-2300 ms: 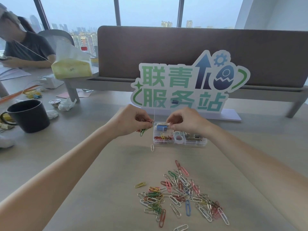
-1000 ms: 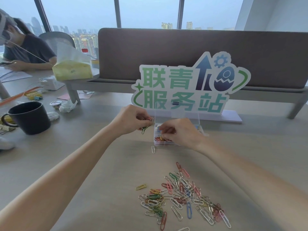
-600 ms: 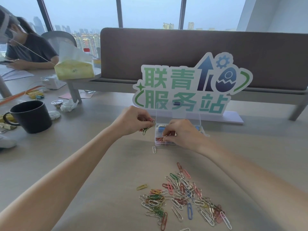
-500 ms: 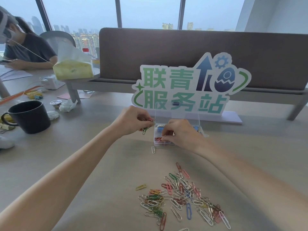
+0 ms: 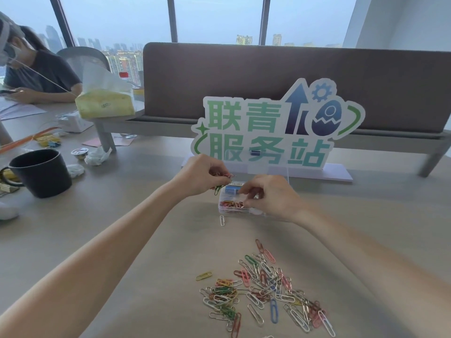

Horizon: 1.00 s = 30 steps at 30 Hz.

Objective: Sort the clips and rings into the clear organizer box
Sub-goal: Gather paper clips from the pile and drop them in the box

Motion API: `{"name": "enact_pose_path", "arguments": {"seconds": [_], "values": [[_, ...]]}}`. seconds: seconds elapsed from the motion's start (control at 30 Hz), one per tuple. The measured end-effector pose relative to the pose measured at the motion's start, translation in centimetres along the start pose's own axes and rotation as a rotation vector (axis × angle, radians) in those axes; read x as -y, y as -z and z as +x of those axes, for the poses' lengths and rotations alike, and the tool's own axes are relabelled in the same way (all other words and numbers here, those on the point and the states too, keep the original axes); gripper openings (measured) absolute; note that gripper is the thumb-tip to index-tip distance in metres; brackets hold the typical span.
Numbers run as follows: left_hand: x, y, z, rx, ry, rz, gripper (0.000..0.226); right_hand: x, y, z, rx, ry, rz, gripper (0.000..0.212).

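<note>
While the black mug (image 5: 40, 172) stands at nine o'clock on the table (image 5: 122, 240), the left hand (image 5: 199, 175) holds a bunch of coloured clips (image 5: 220, 182) in curled fingers just left of the clear organizer box (image 5: 225, 207) — the box sits at twelve o'clock from the loose clip pile (image 5: 263, 289). The right hand (image 5: 271, 197) hovers over the box, fingertips pinched together above its clip-filled compartment — what they pinch I cannot tell. One white clip (image 5: 222, 220) lies just before the box.

We see soft, hazy daylight from the windows (image 5: 219, 18) behind, leaving the desk (image 5: 146, 240) evenly lit with faint shadows; wide-angle distortion bends the edges, and fine detail looks slightly soft.
</note>
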State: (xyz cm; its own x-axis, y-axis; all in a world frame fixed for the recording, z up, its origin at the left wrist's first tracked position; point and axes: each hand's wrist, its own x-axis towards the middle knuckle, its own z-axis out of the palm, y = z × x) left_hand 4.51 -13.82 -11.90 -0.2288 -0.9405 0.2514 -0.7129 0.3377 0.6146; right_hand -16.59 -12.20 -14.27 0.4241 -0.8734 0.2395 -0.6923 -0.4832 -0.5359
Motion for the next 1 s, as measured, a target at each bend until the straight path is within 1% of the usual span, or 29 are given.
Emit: {"name": "enact_pose_path", "arguments": {"seconds": [0.07,0.13,0.23,0.33,0.47,0.57,0.7,0.8,0.9,1.0], "values": [[-0.2,-0.3,0.3,0.027,-0.021,0.045,0.003,0.5,-0.3,0.2,-0.01,-0.001,0.006,0.033],[-0.3,-0.6,0.5,0.059,-0.036,0.092,0.001,0.8,-0.6,0.2,-0.024,0.0,0.014,0.035],[-0.3,-0.8,0.8,0.081,-0.06,0.146,0.003,0.5,-0.4,-0.2,-0.047,-0.024,0.071,0.021],[-0.3,-1.1,0.9,0.097,-0.085,0.164,0.006,-0.2,0.5,-1.1,-0.107,-0.044,0.118,0.013],[-0.5,-1.7,1.2,0.128,-0.112,0.2,0.009,-1.1,2.0,-1.9,-0.224,-0.045,0.043,0.009],[-0.8,-2.1,1.2,0.153,-0.144,0.233,0.012,-1.7,2.8,-2.0,-0.211,-0.072,0.036,0.009],[-1.1,-2.6,1.2,0.195,-0.202,0.349,0.014,-2.0,2.9,-2.0,-0.194,-0.079,0.015,0.013],[-1.0,-2.6,1.2,0.196,-0.224,0.404,0.015,-2.3,2.7,-2.2,-0.199,-0.086,-0.011,0.01],[-1.1,-2.6,1.1,0.198,-0.237,0.385,0.016,-2.9,2.5,-2.4,-0.208,-0.081,-0.054,0.004],[-1.0,-2.7,1.0,0.182,-0.255,0.334,0.017,-3.4,2.4,-2.7,-0.2,-0.088,-0.085,0.004]]}}
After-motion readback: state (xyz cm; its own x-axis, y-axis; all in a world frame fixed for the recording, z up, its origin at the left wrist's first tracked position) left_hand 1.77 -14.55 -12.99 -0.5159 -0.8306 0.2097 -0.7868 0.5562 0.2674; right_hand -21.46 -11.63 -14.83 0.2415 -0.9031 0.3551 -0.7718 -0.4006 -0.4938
